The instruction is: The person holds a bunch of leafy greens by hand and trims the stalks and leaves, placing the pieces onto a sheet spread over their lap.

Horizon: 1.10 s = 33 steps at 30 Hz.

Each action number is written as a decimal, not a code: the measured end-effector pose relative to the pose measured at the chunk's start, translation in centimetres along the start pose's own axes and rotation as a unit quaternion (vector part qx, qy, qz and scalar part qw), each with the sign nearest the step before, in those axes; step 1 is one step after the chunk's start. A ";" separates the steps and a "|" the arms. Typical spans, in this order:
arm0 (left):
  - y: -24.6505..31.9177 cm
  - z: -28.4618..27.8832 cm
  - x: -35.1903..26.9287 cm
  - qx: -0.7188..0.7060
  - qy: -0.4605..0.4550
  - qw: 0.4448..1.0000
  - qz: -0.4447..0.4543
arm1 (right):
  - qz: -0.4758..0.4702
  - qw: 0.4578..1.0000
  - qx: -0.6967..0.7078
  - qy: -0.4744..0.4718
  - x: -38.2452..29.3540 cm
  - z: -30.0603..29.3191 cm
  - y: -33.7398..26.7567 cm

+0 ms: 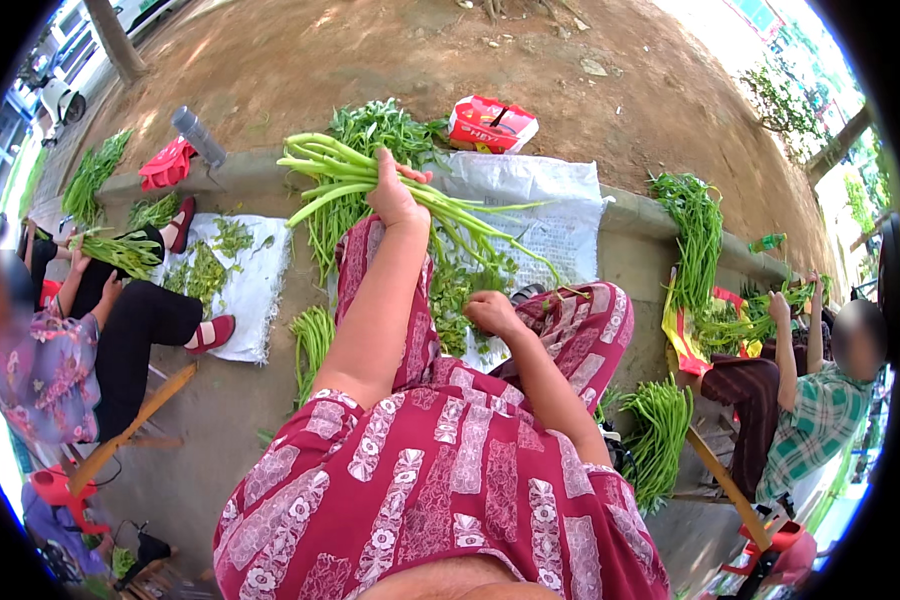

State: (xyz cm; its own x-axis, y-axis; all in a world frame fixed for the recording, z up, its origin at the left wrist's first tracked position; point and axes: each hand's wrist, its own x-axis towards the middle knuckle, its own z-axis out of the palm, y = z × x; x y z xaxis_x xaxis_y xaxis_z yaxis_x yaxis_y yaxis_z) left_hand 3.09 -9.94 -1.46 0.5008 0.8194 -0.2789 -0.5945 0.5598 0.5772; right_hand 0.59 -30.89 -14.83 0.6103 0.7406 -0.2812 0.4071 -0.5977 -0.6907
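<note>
My left hand (397,191) is closed around a bunch of long green leafy-vegetable stems (337,161), held up with the thick ends to the left and thin tips trailing right. Lower and to the right, my right hand (493,311) is curled above a pile of loose leaves (450,292) between my knees; whether it holds anything is not clear. Behind the held bunch, a leafy heap of greens (382,124) lies over the kerb. A white woven sack (562,217) is spread beyond my knees. Another bundle of stems (313,337) lies beside my leg at the left.
A red and white package (493,124) and a grey bottle (199,136) stand by the concrete kerb (247,172). One person sits at the left by a leaf-covered white sheet (259,300), another at the right near bundles of greens (690,240). More stems (656,435) lie by my right side.
</note>
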 end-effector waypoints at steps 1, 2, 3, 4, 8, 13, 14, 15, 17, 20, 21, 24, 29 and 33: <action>0.3 -0.4 0.0 -0.007 0.009 1.000 -0.001 | 0.020 0.991 0.130 0.033 -1.3 -0.8 -2.8; 0.4 -0.2 -0.1 -0.014 0.011 1.000 -0.007 | -0.002 0.989 0.130 0.068 -1.8 -1.2 -3.8; 0.3 0.1 0.0 -0.022 0.011 1.000 -0.011 | -0.027 0.986 0.129 0.105 -1.6 -1.6 -4.2; 0.4 0.1 0.0 -0.028 0.014 0.999 -0.023 | -0.042 0.975 0.149 0.159 -1.3 -1.6 -4.3; 0.2 0.1 -0.3 -0.018 0.028 0.999 -0.023 | 0.040 0.895 0.373 0.241 -0.5 -2.3 -5.8; 0.1 0.2 -0.6 -0.014 0.036 0.999 -0.035 | 0.030 0.903 0.255 0.343 1.5 -2.0 -5.9; 0.0 0.3 -0.6 -0.013 0.039 0.998 -0.037 | 0.033 0.909 0.225 0.349 1.7 -2.1 -6.0; -0.1 0.2 -0.7 -0.012 0.037 0.999 -0.035 | 0.035 0.914 0.196 0.355 2.0 -2.1 -5.9; -0.3 0.2 -0.8 -0.008 0.032 0.999 -0.031 | 0.035 0.915 0.189 0.354 2.5 -2.2 -5.7; -0.4 0.2 -0.9 -0.009 0.024 0.999 -0.035 | 0.002 0.907 0.184 0.379 2.9 -2.2 -5.5; -0.4 0.1 -0.8 -0.010 0.024 0.999 -0.036 | -0.015 0.901 0.182 0.393 2.9 -2.2 -5.3; -0.5 0.1 -0.7 -0.013 0.023 0.999 -0.039 | -0.051 0.897 0.134 0.419 2.9 -2.1 -4.8; -0.5 0.3 -1.0 -0.006 0.025 0.999 -0.030 | -0.007 0.902 0.202 0.381 2.9 -2.1 -4.6; -0.6 0.3 -0.9 0.004 0.037 0.999 -0.029 | 0.111 0.865 0.397 0.285 2.0 -3.2 -6.6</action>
State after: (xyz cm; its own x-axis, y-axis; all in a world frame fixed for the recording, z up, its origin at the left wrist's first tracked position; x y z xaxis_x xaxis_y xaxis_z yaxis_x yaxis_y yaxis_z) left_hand 3.18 -11.08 -1.27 0.4868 0.7922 -0.3681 -0.5604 0.6065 0.5641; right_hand 1.30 -26.43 -8.65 0.9418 0.2273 -0.2477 -0.2202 -0.1396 -0.9654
